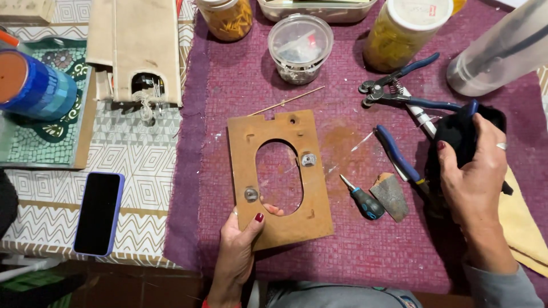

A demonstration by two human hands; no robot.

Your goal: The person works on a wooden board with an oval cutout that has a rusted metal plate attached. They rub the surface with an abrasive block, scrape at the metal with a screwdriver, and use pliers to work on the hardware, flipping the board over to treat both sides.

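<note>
My left hand (240,251) grips the near edge of a brown wooden panel (279,171) with an oval cut-out. The thumb lies on top of it and a finger shows through the hole. The panel rests flat on a purple cloth (354,251) and carries two small metal discs (309,159). At the right, my right hand (476,182) closes over a black cloth bundle (456,137). A short screwdriver (362,199) and a wedge of sandpaper (391,197) lie between the two hands.
Blue-handled pliers (399,85) and another blue-handled tool (397,154) lie near the right hand. Jars (399,34) and a clear tub (299,45) stand at the back. A phone (98,214), a blue cup (34,85) and a wooden box (142,51) sit at the left.
</note>
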